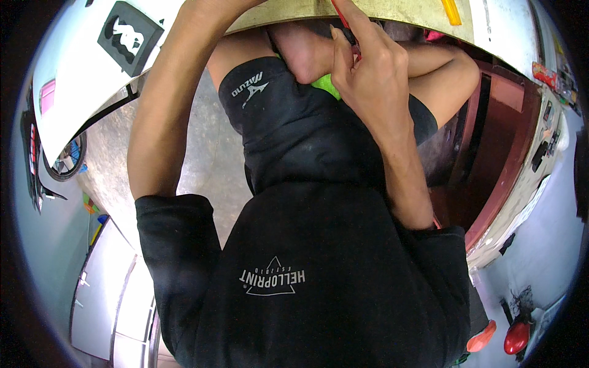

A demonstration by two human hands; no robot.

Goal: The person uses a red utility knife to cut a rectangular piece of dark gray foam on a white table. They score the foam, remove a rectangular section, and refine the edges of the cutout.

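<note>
My right hand point(377, 67) is closed around a slim red-and-black tool point(341, 17) whose exact kind I cannot make out. It is held at the near edge of a pale yellowish tabletop point(288, 13), above my folded legs. My left arm reaches up to the same tabletop, and only the wrist end of my left hand point(230, 5) shows at the upper edge. Its fingers are out of the picture. On the tabletop right of my right hand lies a yellow strip-like piece point(451, 12).
At the upper left, a dark grey block with a white shape point(129, 38) lies on a white surface point(67, 73). A bicycle wheel point(66, 161) stands beyond it. To the right is a reddish-brown wooden frame point(500, 159). Something bright green point(327, 86) is under my legs.
</note>
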